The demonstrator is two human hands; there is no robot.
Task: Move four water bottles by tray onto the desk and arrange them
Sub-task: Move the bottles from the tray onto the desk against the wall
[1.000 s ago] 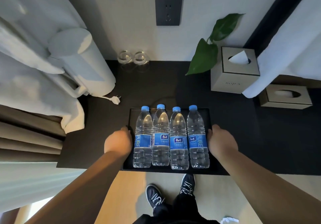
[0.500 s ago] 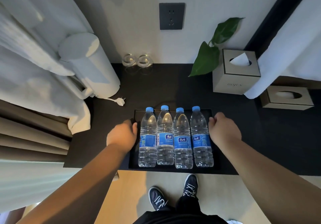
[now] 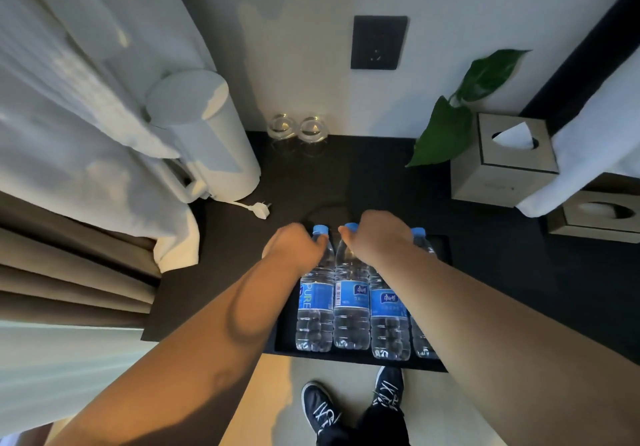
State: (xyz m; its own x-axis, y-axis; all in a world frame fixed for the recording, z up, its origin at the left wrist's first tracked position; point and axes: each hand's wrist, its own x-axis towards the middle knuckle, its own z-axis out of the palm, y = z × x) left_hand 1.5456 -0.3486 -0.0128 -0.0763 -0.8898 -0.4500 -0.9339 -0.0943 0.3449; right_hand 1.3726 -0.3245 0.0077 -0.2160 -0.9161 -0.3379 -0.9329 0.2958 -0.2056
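Observation:
A black tray [image 3: 440, 365] rests on the dark desk [image 3: 519, 289] near its front edge. Four clear water bottles with blue caps and labels stand in a row on it. My left hand [image 3: 294, 246] curls around the neck of the leftmost bottle [image 3: 313, 303], just under its cap. My right hand [image 3: 379, 237] is closed over the top of the third bottle [image 3: 388, 307] and hides its cap, while its fingertips reach the neck of the second bottle [image 3: 350, 303]. The fourth bottle [image 3: 420, 341] is partly hidden behind my right forearm.
A white kettle [image 3: 207, 140] stands at the back left, its plug [image 3: 258, 208] lying loose on the desk. Two glasses [image 3: 298, 130] sit against the wall. A leafy plant [image 3: 440, 134] and two tissue boxes [image 3: 502, 161] occupy the right. White cloth hangs at left.
Both hands have left the tray's sides and moved up and inward onto the bottle tops. The tray now lies still on the desk.

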